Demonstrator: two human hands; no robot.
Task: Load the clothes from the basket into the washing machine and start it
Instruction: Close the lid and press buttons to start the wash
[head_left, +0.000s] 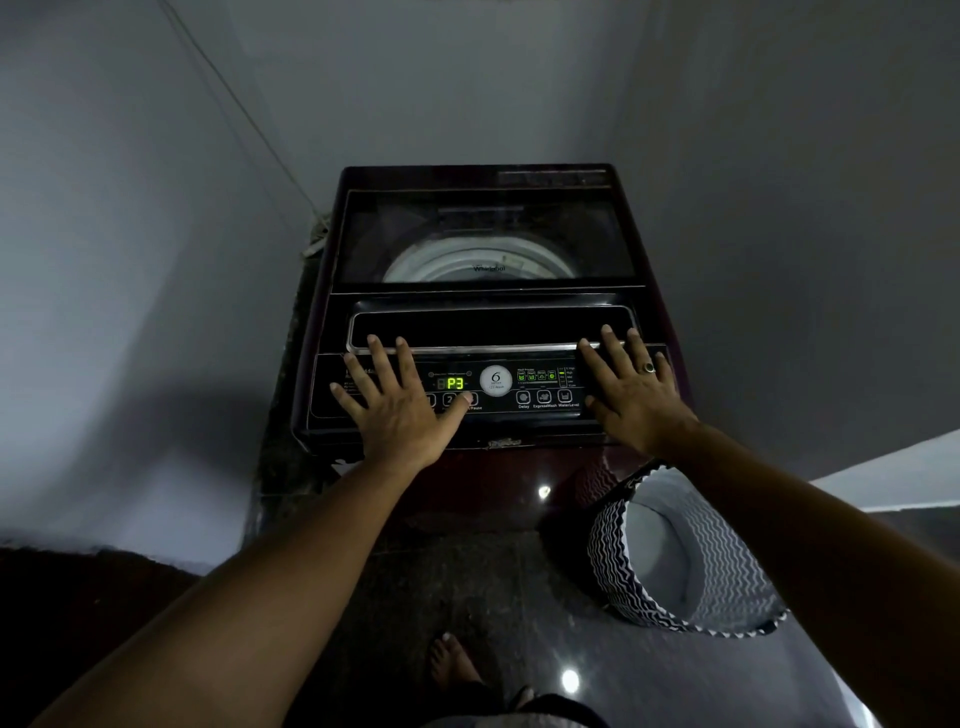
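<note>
A stray press is the risk — the left hand (395, 410) lies flat with fingers spread on the control panel (540, 387) of the washing machine (483, 467), thumb by the Start/Pause key below the display (455, 383) reading P3, so palm or fingers could trip a neighbouring key and change the programme. The right hand (631, 392), at three o'clock from the display, is likewise flat and holds nothing, fingertips on the closed lid (488, 325) — a lift there could halt the start. The basket (605, 561) stands on the floor at five o'clock from the machine, seemingly empty.
</note>
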